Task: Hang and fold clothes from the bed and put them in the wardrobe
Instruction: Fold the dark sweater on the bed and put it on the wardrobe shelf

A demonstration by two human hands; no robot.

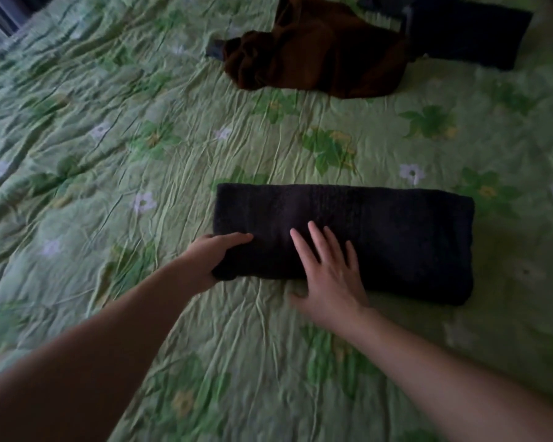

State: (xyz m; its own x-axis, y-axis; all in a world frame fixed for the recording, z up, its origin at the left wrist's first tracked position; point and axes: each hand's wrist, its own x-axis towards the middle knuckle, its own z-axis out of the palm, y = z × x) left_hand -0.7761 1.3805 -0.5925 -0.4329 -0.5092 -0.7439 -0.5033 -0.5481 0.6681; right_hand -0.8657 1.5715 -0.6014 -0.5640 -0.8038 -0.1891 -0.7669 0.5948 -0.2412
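Gripping folded dark towel (380, 231) end, left hand (209, 256), right hand (329, 279) flat atop

The bedspread (141, 129) is pale green, crinkled all over, and printed with darker green leaves, small white flowers with pale centres, and touches of yellow among the leaves. The folded towel (380, 231) lying on the bedspread is a plain, very dark shade, black or near-black navy; faint woven ribs run across it near its far edge. Beyond the folded towel, a crumpled garment (316, 55) is deep reddish brown with no print. Just right of the brown garment lies a dark cloth (470, 33), navy to black and unpatterned. At the brown garment's left edge, a small grey-blue patch (214, 50) shows.
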